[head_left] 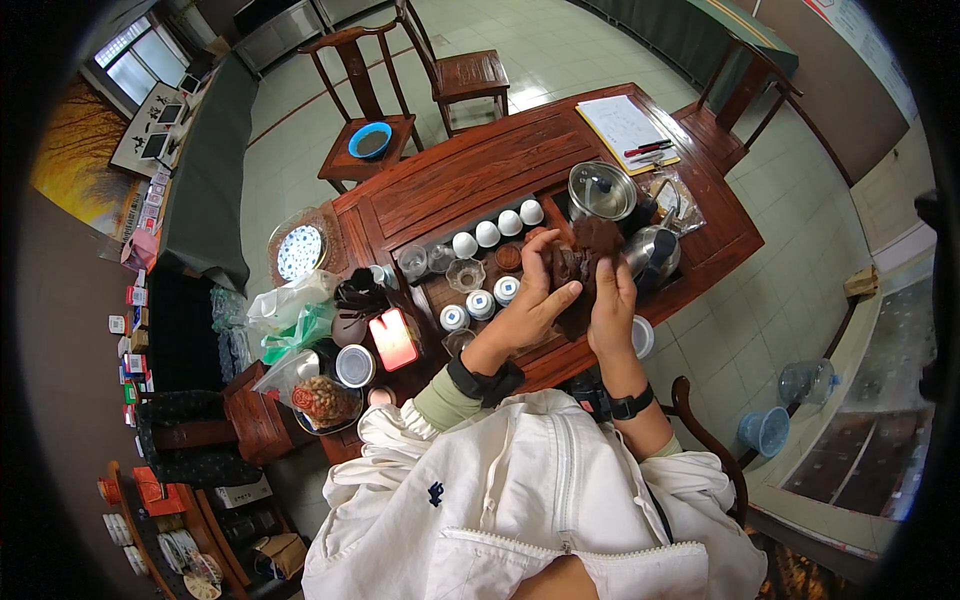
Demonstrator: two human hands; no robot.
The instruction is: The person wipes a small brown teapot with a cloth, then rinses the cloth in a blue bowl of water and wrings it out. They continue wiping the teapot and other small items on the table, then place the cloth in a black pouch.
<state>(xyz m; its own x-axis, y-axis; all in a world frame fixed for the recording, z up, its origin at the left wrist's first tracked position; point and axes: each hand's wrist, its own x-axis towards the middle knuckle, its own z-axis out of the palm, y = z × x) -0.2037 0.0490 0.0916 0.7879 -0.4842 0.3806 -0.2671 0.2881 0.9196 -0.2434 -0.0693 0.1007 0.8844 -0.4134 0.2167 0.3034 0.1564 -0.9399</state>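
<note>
**Wooden tea table, both hands on a brown cloth**

Dark red wood fills the view: a carved tea table (470,180) on a pale tiled floor, seen from above my white jacket.

Left hand (535,295): fingers curled together, clamped on the near side of a dark brown cloth (585,262). Thumb lies across the front of it. Black band on the wrist.

Right hand (612,300): fingers shut around the cloth's right edge, just beside the left hand. Black watch on the wrist.

Cloth: bunched, held between both hands above the table's sunken tray, right of centre.

Around the hands: two blue-patterned white cups (493,297) sit just left of my left hand. Beyond them, a row of plain white cups (497,229) runs diagonally. A glass pot lid (601,190) lies past the cloth; a steel kettle (648,252) sits just right of it, partly hidden.

Further out: clipboard with pens (628,130) at the far right corner. Red phone (393,338) and a bag of nuts (318,397) to my left. Blue bowl (370,140) on a far chair.
</note>
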